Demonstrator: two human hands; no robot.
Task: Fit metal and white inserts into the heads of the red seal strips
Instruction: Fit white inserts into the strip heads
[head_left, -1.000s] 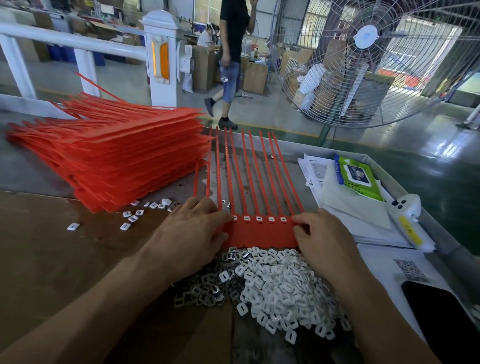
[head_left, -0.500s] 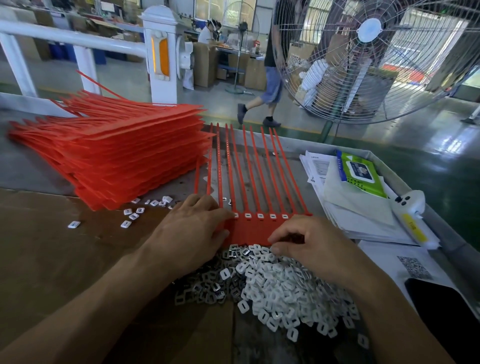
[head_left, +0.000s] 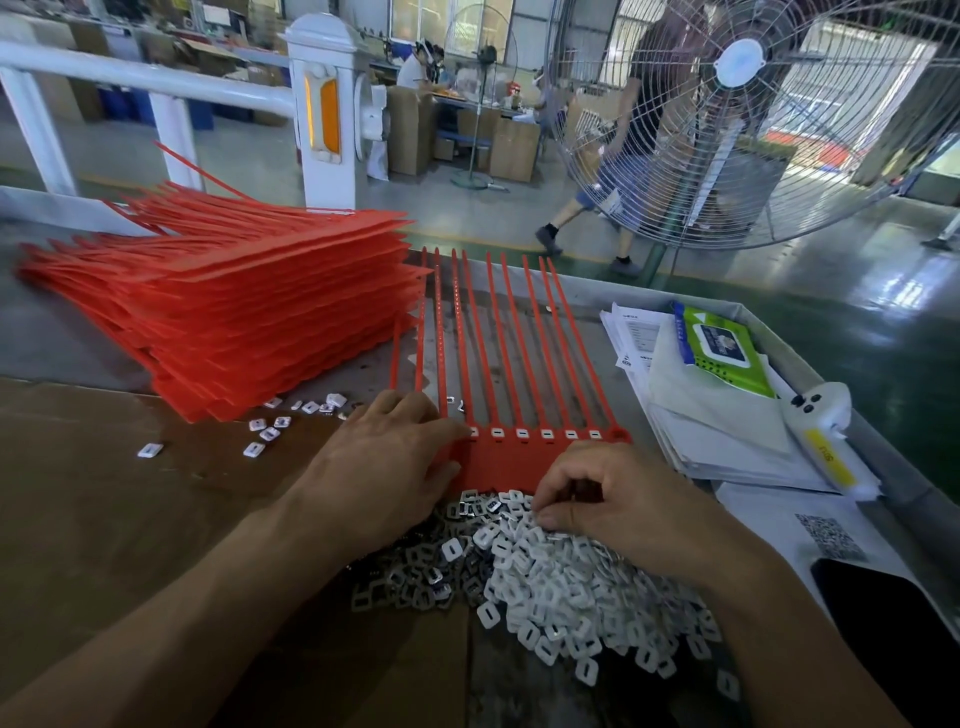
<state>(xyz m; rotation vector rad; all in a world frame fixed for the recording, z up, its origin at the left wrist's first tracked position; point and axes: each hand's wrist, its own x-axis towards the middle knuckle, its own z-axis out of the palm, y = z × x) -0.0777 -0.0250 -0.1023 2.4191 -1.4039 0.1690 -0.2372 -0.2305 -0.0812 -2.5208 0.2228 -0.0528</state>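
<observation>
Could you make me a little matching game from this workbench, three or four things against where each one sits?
Things:
1. stack of red seal strips
2. pile of white inserts
3. green wipes pack
4. left hand

Places:
A. on the papers at the right of the table
B. resting flat on the strip heads
C. far left of the table
D. near edge, under the right hand

Pairs: 1-C, 2-D, 3-A, 4-B

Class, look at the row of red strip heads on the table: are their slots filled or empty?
Mostly filled: white inserts sit in the visible red strip heads; the left hand hides the leftmost heads.
</observation>
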